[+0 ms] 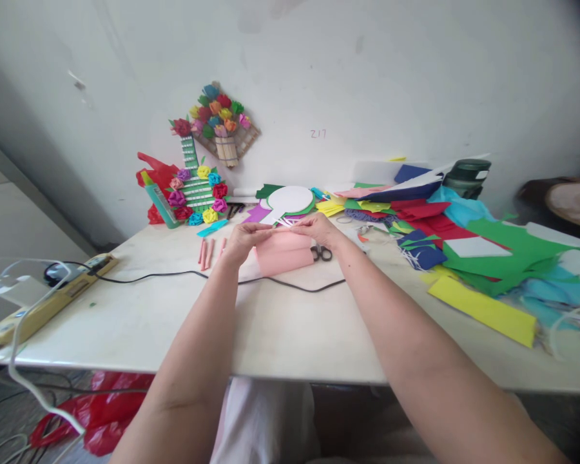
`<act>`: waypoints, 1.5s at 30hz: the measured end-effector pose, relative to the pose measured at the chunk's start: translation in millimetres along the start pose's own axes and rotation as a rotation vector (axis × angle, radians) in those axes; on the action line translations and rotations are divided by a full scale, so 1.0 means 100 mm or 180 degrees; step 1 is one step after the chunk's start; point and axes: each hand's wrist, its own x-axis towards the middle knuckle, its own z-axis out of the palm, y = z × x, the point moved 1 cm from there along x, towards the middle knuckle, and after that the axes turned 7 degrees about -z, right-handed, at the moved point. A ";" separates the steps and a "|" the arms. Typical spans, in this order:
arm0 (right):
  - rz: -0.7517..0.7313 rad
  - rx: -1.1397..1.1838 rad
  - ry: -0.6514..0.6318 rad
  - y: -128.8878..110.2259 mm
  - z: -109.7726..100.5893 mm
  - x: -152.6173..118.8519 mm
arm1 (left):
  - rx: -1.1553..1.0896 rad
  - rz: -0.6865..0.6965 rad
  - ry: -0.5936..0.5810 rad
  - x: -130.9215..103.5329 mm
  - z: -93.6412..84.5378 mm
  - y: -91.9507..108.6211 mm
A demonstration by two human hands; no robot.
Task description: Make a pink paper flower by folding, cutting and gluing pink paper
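My left hand (249,241) and my right hand (315,230) are close together over the table, fingers pinched at the far edge of a pink sheet of paper (285,256). The sheet spreads below them toward me, with a crease across it. Thin white strips (283,222) show between my fingertips; whether they are held or lie behind is unclear. Black-handled scissors (321,253) rest at the sheet's right side. Several rolled pink paper sticks (206,254) lie left of my left hand. Just beyond my hands is a white round paper piece with a handle (290,201).
A black cable (149,276) crosses the table to a power strip (53,296) at left. Behind stand a glue bottle (160,205) and paper-flower crafts (200,187). Coloured paper (483,296) piles up at right, near a dark green container (466,177).
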 end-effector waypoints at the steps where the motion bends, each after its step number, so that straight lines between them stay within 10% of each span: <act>1: 0.0014 0.0064 0.0015 -0.01 0.00 0.00 | -0.0077 -0.0027 0.0005 0.01 0.00 -0.01; 45: 0.0498 0.1144 0.0473 0.08 -0.02 -0.02 | -0.0699 -0.0245 0.0066 -0.01 0.03 0.00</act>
